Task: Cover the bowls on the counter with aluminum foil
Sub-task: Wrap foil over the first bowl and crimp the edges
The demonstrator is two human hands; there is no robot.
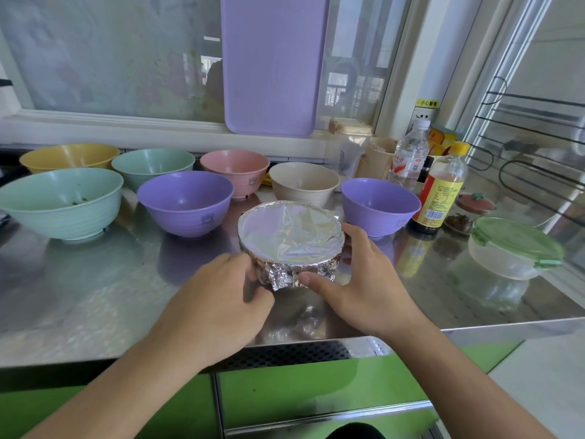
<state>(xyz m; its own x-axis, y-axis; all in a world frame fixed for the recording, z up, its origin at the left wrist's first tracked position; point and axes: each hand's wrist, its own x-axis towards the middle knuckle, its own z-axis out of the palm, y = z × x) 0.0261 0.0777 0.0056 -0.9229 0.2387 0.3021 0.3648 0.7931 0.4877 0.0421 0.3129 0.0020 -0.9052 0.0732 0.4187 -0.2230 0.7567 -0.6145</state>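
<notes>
A bowl covered with aluminum foil (291, 236) stands near the front of the steel counter (95, 280). My left hand (218, 299) grips its left side, fingers curled around the crumpled foil skirt. My right hand (364, 280) cups the right side, thumb pressing the foil at the front. Behind it stand several uncovered bowls: a large green bowl (63, 204), a yellow bowl (69, 156), a second green bowl (153, 164), a purple bowl (186, 201), a pink bowl (235, 171), a beige bowl (304, 183) and another purple bowl (380, 205).
At the right stand a sauce bottle with a yellow cap (441, 188), a water bottle (410, 155) and a clear container with a green lid (512, 248). A purple cutting board (272, 64) leans on the window. The counter's front edge lies just below my hands.
</notes>
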